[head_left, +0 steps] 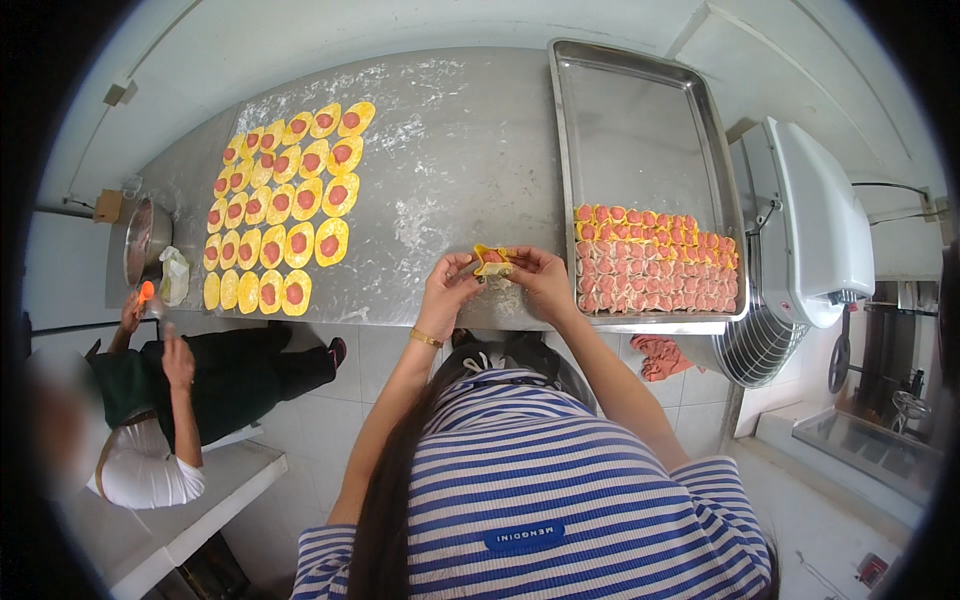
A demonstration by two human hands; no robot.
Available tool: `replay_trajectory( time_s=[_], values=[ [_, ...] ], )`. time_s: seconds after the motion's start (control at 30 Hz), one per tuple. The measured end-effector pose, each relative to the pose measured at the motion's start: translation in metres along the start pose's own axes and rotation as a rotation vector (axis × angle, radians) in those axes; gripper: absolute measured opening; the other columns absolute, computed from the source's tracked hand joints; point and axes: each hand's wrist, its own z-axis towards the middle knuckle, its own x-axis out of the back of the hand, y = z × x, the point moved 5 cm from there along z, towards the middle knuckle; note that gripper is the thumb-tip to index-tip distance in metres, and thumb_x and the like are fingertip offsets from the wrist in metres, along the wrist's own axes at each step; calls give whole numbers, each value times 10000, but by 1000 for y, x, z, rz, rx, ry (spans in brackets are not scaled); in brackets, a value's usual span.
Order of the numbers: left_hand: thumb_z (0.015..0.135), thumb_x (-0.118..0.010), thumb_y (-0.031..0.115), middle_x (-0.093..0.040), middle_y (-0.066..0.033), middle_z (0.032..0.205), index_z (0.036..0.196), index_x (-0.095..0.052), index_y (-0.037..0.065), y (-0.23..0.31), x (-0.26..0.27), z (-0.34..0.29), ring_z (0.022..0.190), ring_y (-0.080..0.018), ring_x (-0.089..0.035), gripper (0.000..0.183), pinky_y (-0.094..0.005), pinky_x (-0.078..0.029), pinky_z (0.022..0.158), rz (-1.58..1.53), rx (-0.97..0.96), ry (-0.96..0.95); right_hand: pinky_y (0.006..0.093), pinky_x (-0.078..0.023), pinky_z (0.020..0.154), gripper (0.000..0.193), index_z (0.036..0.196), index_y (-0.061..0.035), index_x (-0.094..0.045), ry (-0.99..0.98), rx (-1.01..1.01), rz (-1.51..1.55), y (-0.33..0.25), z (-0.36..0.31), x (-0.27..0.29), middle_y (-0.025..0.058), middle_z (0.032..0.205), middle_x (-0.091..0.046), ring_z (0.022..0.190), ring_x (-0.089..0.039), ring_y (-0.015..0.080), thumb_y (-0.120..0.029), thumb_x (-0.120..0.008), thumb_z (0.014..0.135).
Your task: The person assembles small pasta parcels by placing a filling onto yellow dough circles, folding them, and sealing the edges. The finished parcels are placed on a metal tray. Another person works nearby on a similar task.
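Between my two hands, just over the near edge of the steel table (460, 180), is a yellow dumpling (490, 262) with pink filling showing at its top. My left hand (448, 292) pinches its left side with thumb and fingers. On the other side my right hand (543, 282) grips the wrapper's edge. Flat yellow wrappers (280, 202) lie in rows on the left of the table, most topped with a ball of pink filling. To my right, a metal tray (640, 110) holds packed rows of shaped dumplings (650, 265) in its near half.
White flour streaks the tabletop. At the far left stand a metal bowl (147, 240) and a pale bag (174, 277). A co-worker (150, 400) there holds an orange-ended tool (146, 291). A white machine (805, 220) stands right of the tray; a reddish cloth (660, 357) lies below.
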Motion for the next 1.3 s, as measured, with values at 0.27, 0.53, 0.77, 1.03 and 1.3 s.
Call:
replay_trajectory(
  time_s=[0.27,0.53,0.77,1.03,1.3],
  values=[
    [854,-524,-30,-523,-77,1168,1180,-502,22,4,0,-5,1003,-149,-569,332,-274,-523,823,93,59,-40,259,-486,799,347,1113,22,-580,-78,-37,-177,7,2,8,76,984,-627,903,-596,138,60,-612,769],
    [782,-618,-41,-625,-74,1030,894,-610,-3,-17,14,8,918,-135,-599,118,-259,-502,761,665,-281,34,266,-496,830,444,1123,5,-576,-51,173,-521,-4,-7,-3,86,967,-629,907,-613,160,77,-646,690],
    [736,-669,-40,-644,-80,943,892,-571,7,-29,9,6,840,-138,-628,191,-267,-518,726,764,-238,19,310,-521,801,406,1081,7,-590,-50,247,-763,1,-6,2,146,1000,-632,896,-642,210,82,-623,683],
    [705,-698,-35,-666,-81,864,957,-581,25,-12,-9,1,802,-156,-659,284,-270,-530,701,919,-219,79,352,-510,697,330,998,-8,-617,-81,397,-1070,-14,-2,-6,142,873,-617,791,-627,303,54,-577,676],
    [714,-694,-13,-678,-88,867,987,-621,18,-19,-2,5,778,-162,-661,284,-267,-526,698,888,-153,-23,350,-512,708,309,938,-24,-629,-96,466,-1003,-14,-8,-5,134,893,-600,780,-620,316,84,-582,653]
  ],
)
